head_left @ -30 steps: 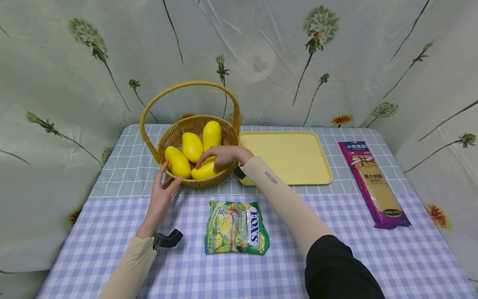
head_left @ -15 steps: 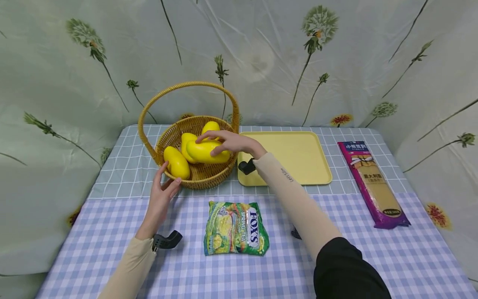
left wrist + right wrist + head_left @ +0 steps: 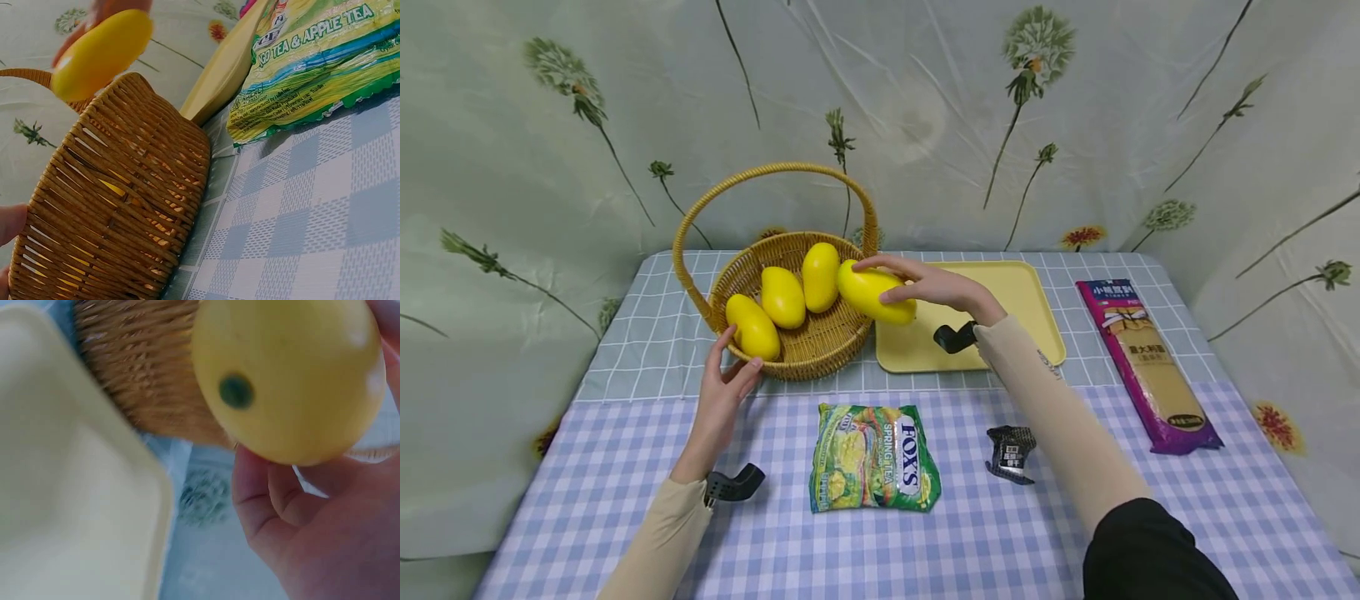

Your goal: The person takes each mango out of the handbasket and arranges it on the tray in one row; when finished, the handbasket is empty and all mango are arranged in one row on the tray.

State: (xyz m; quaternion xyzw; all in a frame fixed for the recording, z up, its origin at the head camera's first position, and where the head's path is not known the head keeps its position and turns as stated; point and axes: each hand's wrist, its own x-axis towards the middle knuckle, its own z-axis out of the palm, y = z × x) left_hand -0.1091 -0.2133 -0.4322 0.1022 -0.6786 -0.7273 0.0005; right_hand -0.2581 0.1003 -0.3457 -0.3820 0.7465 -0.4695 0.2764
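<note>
- A mango (image 3: 871,293), yellow and smooth, is held aloft near the centre of the frame in a person's right-hand grip (image 3: 928,283), thumb and fingers parted only by the fruit's girth, a hold that seems suited to a rounded, slippery surface.
- The fruit hangs between the right rim of a wicker basket (image 3: 808,367) and the left edge of a pale-yellow tray (image 3: 977,304); whether it brushes the wicker cannot be told.
- At the basket's lower-left rim, the left-hand grip (image 3: 722,400) spreads thumb and fingers wide against the weave with no fruit in hold, apparently to steady a light container.
- Three more mangoes (image 3: 782,297) lie in the left and far part of the basket, its raised wall likely there to stop them rolling.
- The tray lies flat, just beside the basket, presumably so both fall within easy reach.
- Lower on the checked desk (image 3: 775,550), a FOX'S Spring Tea bag (image 3: 874,458) and a black-wrapped packet (image 3: 1011,454) lie apart from both hands; a spaghetti pack (image 3: 1150,367) slants along the right side, seemingly out of the way.
</note>
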